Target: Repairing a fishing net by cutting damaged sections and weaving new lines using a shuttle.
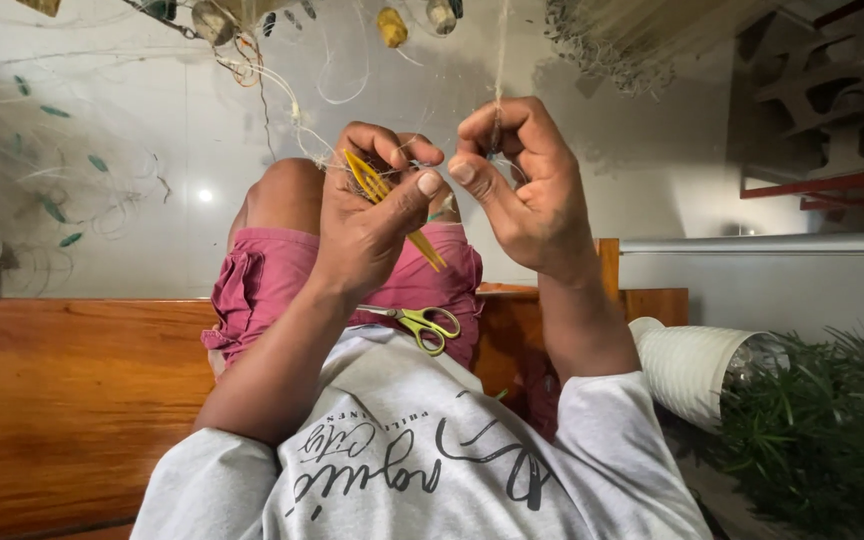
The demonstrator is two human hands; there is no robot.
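Netting [72, 190] spreads across the pale floor beyond my knees, its strands running up into both hands. My left hand [367, 225] grips a yellow netting needle [384, 200]; my right hand [522, 190] pinches twine [498, 60].

Glossy pale floor [152, 230] (one glare spot), wooden bench [62, 400], white plant pot [687, 365].

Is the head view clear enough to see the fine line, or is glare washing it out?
Head view: the left hand with the yellow netting needle and the right hand are sharp; a small glare spot on the pale floor; thin strands fade against it; edges bend, wide-angle.
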